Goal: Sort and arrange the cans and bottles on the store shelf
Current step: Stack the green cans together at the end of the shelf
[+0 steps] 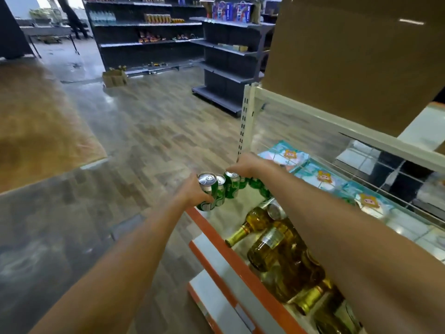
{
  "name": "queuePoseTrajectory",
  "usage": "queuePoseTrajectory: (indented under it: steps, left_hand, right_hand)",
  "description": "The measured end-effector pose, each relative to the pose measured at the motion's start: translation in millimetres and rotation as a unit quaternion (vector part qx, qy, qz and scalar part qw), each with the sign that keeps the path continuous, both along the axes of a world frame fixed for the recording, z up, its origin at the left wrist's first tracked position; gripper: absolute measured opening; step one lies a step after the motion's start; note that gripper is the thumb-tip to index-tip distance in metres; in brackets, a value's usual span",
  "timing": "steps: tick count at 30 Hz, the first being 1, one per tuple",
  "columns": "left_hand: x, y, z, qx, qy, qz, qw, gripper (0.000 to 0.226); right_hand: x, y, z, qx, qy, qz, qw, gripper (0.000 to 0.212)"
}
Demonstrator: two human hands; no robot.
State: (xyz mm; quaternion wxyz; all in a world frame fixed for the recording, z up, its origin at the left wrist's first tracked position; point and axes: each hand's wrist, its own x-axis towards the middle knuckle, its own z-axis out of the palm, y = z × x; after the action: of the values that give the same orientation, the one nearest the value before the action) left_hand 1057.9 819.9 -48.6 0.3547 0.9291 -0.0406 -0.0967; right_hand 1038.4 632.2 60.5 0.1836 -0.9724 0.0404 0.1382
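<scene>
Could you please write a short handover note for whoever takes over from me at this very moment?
Left hand grips the end can at the front corner of the shelf.
Right hand is on top of the next cans; its grip is unclear.
Done: several green cans stand upright together at the shelf end.
Left: the bottles lie on their sides in a heap, a stray can among them; they likely need standing up and lining up.

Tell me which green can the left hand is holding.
The leftmost green can, at the row's end by the orange shelf edge; the left hand grips only it.
</scene>
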Motion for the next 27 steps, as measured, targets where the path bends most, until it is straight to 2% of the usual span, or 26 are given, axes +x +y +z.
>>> queuePoseTrajectory:
  steps: [4, 8, 11, 16, 19, 22, 24, 27]
  left_hand:
    - [10.6, -8.8, -15.8, 0.002, 0.007, -0.039, 0.999, 0.033]
    - [27.2, -5.8, -36.9, -0.005, -0.004, -0.109, 0.994, 0.026]
    - [37.8, 0.3, -53.1, -0.027, -0.007, -0.150, 0.988, 0.030]
    - [47.2, 7.5, -66.1, -0.053, -0.010, -0.170, 0.984, 0.029]
    - [41.7, 6.6, -73.2, -0.069, 0.002, -0.188, 0.980, 0.034]
    - [25.4, -4.7, -68.0, -0.091, 0.022, -0.165, 0.982, 0.053]
    - [18.3, -15.8, -73.1, -0.098, 0.027, -0.138, 0.985, 0.053]
    - [2.5, -29.6, -77.7, -0.100, 0.023, -0.087, 0.991, 0.060]
  right_hand:
    - [12.4, -0.7, -16.7, -0.008, 0.029, -0.021, 0.999, 0.045]
    - [20.1, -3.1, -33.7, -0.002, 0.052, -0.057, 0.997, 0.047]
    - [22.4, -2.6, -44.6, -0.006, 0.070, -0.079, 0.994, 0.053]
    - [20.6, 0.2, -53.3, -0.001, 0.073, -0.105, 0.992, 0.036]
    - [17.3, 5.5, -57.2, 0.005, 0.060, -0.123, 0.991, 0.037]
    - [11.9, 11.5, -60.2, 0.002, 0.067, -0.127, 0.990, 0.031]
    - [6.1, 13.9, -61.3, -0.003, 0.065, -0.127, 0.990, 0.031]
    - [-3.1, 13.0, -62.0, 0.003, 0.067, -0.148, 0.987, 0.043]
